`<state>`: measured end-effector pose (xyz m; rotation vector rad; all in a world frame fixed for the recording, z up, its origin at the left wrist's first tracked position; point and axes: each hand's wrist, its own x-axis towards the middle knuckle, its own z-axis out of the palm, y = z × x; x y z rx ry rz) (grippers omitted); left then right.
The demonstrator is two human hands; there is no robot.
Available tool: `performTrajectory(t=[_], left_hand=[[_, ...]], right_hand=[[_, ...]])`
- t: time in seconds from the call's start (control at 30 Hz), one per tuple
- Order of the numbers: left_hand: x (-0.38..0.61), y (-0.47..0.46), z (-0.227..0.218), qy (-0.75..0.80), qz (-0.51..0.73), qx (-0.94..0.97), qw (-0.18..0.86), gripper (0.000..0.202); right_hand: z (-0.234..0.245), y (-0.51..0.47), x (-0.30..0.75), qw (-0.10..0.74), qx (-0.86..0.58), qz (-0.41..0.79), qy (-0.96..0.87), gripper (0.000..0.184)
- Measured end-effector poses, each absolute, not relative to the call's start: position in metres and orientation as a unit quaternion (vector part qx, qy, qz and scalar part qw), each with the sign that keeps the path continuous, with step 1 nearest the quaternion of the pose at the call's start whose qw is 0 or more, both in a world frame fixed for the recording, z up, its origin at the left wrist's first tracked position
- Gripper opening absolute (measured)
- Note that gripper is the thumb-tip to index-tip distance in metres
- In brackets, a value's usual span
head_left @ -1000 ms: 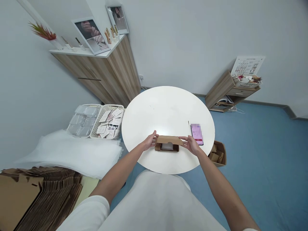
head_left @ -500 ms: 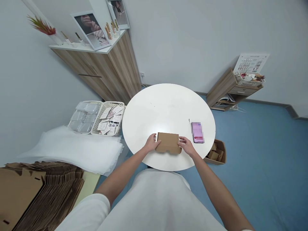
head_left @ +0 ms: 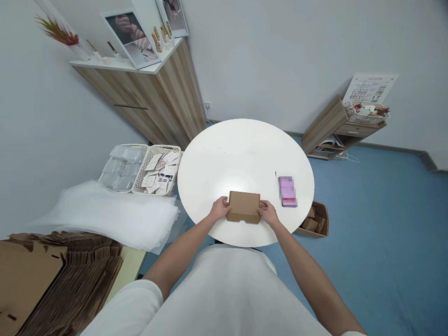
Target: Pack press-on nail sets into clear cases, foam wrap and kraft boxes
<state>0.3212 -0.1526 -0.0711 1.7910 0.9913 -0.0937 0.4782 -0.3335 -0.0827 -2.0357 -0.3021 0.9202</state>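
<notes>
A small brown cardboard box [head_left: 244,205] lies near the front edge of the round white table [head_left: 241,149], its lid down and a notch showing at the front edge. My left hand [head_left: 220,208] grips its left side, thumb at the near left corner. On the opposite side, my right hand [head_left: 269,213] holds the right end, fingers along the edge. Whatever is inside the box is hidden. To the right of my right hand lies a phone [head_left: 287,192] with a pink, blurred screen.
At left stand a basket of printed cards [head_left: 157,172], a basket of clear plastic packs [head_left: 122,169], white foam sheets [head_left: 115,212] and stacked flat cardboard [head_left: 84,280]. A carton of small boxes [head_left: 317,221] sits on the floor at right. A wooden cabinet [head_left: 168,93] stands behind.
The box's front flap and right corner, slightly flared before, now sit flush. My right hand has shifted slightly inward against the right side; the left hand stays at its side.
</notes>
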Motion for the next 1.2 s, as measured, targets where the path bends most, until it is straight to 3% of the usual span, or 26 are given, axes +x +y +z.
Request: performTrajectory(t=[0.2,0.5,0.67,0.8,1.03,1.2], left_hand=[[0.314,-0.159,-0.067,0.411,-0.012,0.766,0.494,0.038],[0.296,-0.174,-0.061,0.359,0.045,0.754,0.549,0.035],[0.305,-0.169,-0.045,0.364,0.054,0.768,0.524,0.031],[0.314,-0.163,-0.029,0.331,0.033,0.804,0.493,0.044],[0.326,-0.156,-0.028,0.285,-0.011,0.818,0.5,0.032],[0.331,-0.157,-0.031,0.308,0.029,0.837,0.451,0.037]], right_hand=[[-0.071,-0.336,0.469,0.377,-0.852,0.324,-0.167,0.047],[-0.064,-0.354,0.446,0.451,-0.798,0.35,-0.194,0.047],[-0.048,-0.351,0.455,0.487,-0.771,0.36,-0.198,0.048],[-0.033,-0.35,0.464,0.46,-0.787,0.351,-0.214,0.054],[-0.031,-0.343,0.481,0.405,-0.805,0.379,-0.21,0.06],[-0.031,-0.335,0.487,0.397,-0.829,0.327,-0.22,0.059]])
